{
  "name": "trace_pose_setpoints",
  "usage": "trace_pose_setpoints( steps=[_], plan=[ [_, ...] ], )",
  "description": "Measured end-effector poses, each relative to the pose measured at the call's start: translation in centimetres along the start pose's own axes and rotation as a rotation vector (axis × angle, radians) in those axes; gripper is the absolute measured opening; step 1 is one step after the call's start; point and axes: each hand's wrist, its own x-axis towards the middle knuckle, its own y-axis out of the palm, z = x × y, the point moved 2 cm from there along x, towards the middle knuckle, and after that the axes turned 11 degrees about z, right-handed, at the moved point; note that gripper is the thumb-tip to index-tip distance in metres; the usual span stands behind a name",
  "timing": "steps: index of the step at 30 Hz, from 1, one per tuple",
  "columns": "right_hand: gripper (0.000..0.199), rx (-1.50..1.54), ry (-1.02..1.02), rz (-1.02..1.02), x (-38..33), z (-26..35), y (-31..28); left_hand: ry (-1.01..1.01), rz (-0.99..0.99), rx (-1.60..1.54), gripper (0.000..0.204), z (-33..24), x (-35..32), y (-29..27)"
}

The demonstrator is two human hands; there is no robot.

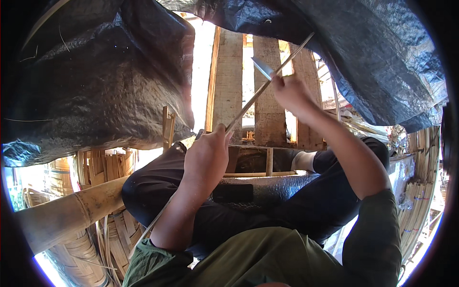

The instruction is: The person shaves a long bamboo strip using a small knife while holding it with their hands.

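Note:
A long thin bamboo strip (252, 101) slants from the upper right down to my left hand (207, 155), whose fingers are wrapped round it. Its lower end seems to run on beneath my left forearm toward my left side. Farther out, my right hand (292, 97) is closed round a knife (262, 67). The bright blade points up and to the left and lies against or very close to the strip; I cannot tell whether it cuts in. The knife's handle is hidden in my fist.
Wooden planks (227, 81) with gaps stand ahead. Dark plastic sheets (110, 81) hang at both sides. A thick bamboo pole (71, 217) lies at my left, above woven bamboo baskets (79, 253). Bundled bamboo strips (416, 205) stand at the right. A black phone-like slab (233, 193) lies between my legs.

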Motion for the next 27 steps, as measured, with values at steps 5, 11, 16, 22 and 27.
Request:
trace_pose_setpoints(
  steps=[5, 11, 16, 22, 27],
  plan=[
    [0.05, -0.036, -0.073, 0.093, -1.9, 1.5, 1.1, -0.032, 0.032, 0.095, 0.022, 0.3, -0.7, 0.0],
    [0.049, -0.055, -0.081, 0.041, -2.9, 2.3, 1.7, -0.034, 0.07, -0.024, 0.023, 0.2, -0.2, -0.1],
    [0.047, -0.117, -0.071, -0.05, -0.9, 0.9, -1.0, -0.016, 0.058, -0.02, 0.023, 0.0, -0.3, -0.2],
    [0.051, 0.007, -0.021, 0.092, -1.7, 1.7, 1.0, -0.001, 0.03, 0.04, 0.024, 0.0, -0.3, -0.2],
    [0.053, 0.057, -0.051, -0.006, -2.2, 1.8, 1.3, -0.031, 0.067, -0.029, 0.022, 0.0, 0.0, -0.1]
  ],
)
